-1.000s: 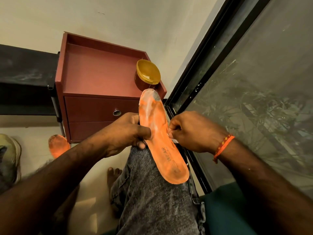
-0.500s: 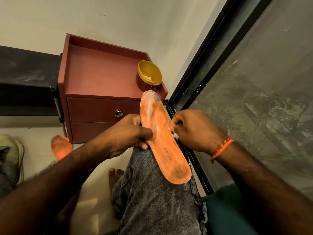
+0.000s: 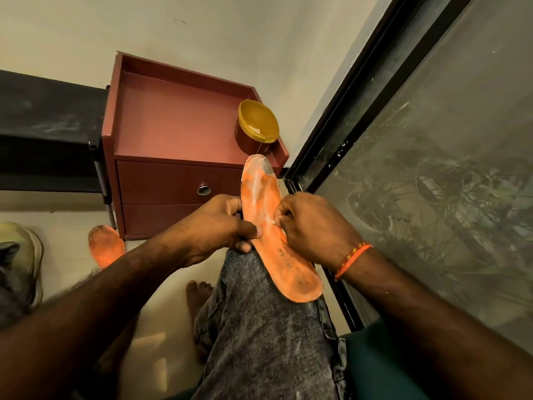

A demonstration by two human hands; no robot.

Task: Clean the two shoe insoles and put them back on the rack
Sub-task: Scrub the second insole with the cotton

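Note:
An orange insole, smeared whitish toward its far end, lies along my right knee. My left hand grips its left edge, thumb on top. My right hand is closed on a small white wipe pressed against the insole's right side at mid-length. A second orange insole, dirty at its tip, lies on the floor to the left, partly hidden behind my left forearm.
A red bedside cabinet with a drawer stands ahead; a yellow open tub sits on its right corner. A black shelf is at the left, a shoe on the floor below it. A window frame runs along the right.
My right hand has slid a little up the insole with the wipe. The left hand keeps its grip; the view has shifted slightly.

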